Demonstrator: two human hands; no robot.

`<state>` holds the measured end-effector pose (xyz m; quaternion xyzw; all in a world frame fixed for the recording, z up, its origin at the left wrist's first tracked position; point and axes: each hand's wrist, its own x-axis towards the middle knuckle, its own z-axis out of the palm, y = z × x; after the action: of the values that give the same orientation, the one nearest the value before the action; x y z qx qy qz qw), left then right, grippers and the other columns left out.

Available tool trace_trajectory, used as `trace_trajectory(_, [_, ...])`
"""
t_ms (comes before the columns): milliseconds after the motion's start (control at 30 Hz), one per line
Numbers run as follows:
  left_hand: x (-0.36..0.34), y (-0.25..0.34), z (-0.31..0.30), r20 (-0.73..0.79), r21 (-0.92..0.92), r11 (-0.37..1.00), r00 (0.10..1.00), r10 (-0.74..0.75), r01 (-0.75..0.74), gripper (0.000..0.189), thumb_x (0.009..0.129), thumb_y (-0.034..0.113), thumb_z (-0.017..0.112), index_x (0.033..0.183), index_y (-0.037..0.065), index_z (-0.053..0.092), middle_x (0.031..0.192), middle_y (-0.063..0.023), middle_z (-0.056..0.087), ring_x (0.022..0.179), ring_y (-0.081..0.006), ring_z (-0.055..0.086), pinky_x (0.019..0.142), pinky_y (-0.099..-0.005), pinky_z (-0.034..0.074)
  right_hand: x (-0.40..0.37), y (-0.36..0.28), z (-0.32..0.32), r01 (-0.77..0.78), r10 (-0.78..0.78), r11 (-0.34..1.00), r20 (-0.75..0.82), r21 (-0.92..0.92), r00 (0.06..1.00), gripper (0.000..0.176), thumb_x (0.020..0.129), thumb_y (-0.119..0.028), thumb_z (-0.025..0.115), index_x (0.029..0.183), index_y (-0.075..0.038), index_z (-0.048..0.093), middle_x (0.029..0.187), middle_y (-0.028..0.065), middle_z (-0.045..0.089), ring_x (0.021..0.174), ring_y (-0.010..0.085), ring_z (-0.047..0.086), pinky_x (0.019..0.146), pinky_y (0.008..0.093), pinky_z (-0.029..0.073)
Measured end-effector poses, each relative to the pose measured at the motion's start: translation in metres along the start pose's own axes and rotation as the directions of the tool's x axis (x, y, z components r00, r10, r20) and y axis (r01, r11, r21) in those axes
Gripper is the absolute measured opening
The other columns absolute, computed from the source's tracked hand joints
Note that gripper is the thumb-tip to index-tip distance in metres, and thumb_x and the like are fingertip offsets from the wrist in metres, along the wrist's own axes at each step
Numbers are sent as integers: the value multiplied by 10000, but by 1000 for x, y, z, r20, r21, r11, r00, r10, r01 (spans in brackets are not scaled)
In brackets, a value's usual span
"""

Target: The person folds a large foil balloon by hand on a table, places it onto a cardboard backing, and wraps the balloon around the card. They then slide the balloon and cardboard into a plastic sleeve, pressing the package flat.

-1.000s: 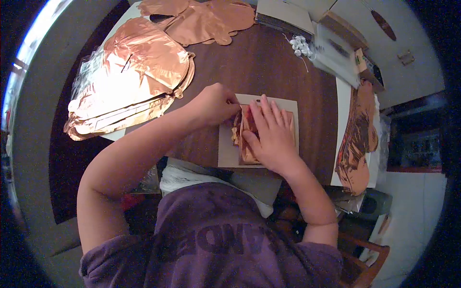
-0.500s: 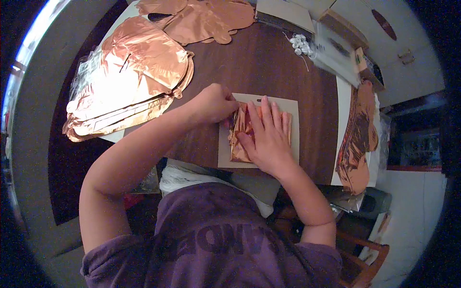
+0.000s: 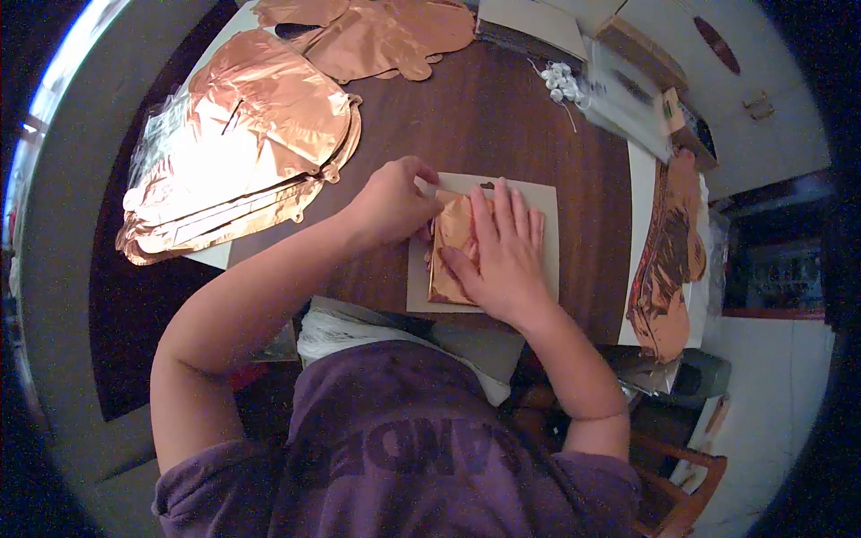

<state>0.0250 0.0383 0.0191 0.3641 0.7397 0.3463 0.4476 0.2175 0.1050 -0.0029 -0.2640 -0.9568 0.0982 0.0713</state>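
A shiny copper-coloured foil balloon, folded into a flat rectangle, lies on a pale card with a hanging hole at its top. My right hand rests flat on the foil with its fingers stretched out, covering much of its right side. At the foil's upper left edge is my left hand, its fingers curled and pinched on that edge. The left fingertips are partly hidden.
A pile of copper foil balloons lies at the left of the brown table, with more foil balloons behind. A bundle of white string sits far right. Another foil stack lies along the right edge.
The foil's left side now lies smoother and flatter under my hands. My left hand has shifted slightly, its fingers lifting a little at the edge. My right hand stays pressed on the foil.
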Motion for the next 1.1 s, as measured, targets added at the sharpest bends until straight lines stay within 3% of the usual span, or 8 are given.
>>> trace_trajectory(100, [1,-14,6,-153,301,926,947,282,-227,393,855,147,699,1185,-20,563,832,-176,702,723,-254,699,614,-356,543,0,0,0,-24,24,1000,14,10,1000,796,925,-525,528,1504,-42,275,1557,281,188,1439,462,171,1164,561,88])
trace_trajectory(200, [-15,-4,-3,-49,397,888,961,273,-232,332,871,181,679,1139,7,589,874,-188,680,797,-353,688,671,-423,538,-1,1,1,-17,17,1000,4,13,1000,777,932,-516,511,1501,-40,279,1551,289,198,1427,473,196,1154,591,108])
trace_trajectory(300, [-30,-13,1,-123,554,790,913,389,-263,257,858,190,674,1069,50,631,977,-155,658,957,-362,645,795,-443,511,2,6,-6,5,-3,1000,-80,22,997,665,935,-426,544,1440,-27,380,1501,271,313,1384,458,294,1137,572,199])
trace_trajectory(500, [-38,-51,14,-6,730,387,562,827,-563,330,784,176,651,1098,73,647,1190,-87,595,1177,-304,534,987,-479,417,34,17,-28,233,-211,934,-109,272,971,339,885,-206,628,1167,-17,619,1256,181,575,1208,371,506,1040,461,392])
trace_trajectory(633, [-36,-59,11,49,692,386,574,818,-610,363,794,178,645,1139,64,639,1253,-108,568,1230,-307,501,1061,-498,370,38,8,-11,356,-342,917,-106,182,934,331,856,-183,638,1147,-25,624,1226,166,586,1188,343,520,1028,459,403])
trace_trajectory(900, [-42,-59,2,198,610,345,559,806,-713,400,812,190,648,1188,57,623,1281,-120,562,1260,-302,486,1113,-535,320,36,8,-1,330,-315,926,-108,181,943,409,844,-93,651,1245,-32,598,1337,162,535,1247,353,482,1065,447,376])
trace_trajectory(1000, [-45,-66,2,241,545,400,594,767,-737,448,807,222,668,1226,73,611,1329,-128,536,1286,-341,468,1125,-579,272,35,8,3,356,-324,910,-168,213,931,393,854,-125,632,1230,-20,592,1310,187,538,1249,361,484,1069,466,375])
trace_trajectory(1100, [-50,-61,2,106,524,533,672,733,-664,501,815,271,687,1258,62,579,1341,-149,528,1287,-358,469,1131,-579,260,34,11,7,351,-304,894,-197,278,932,385,869,-135,615,1236,-20,588,1315,192,536,1266,357,482,1088,474,362])
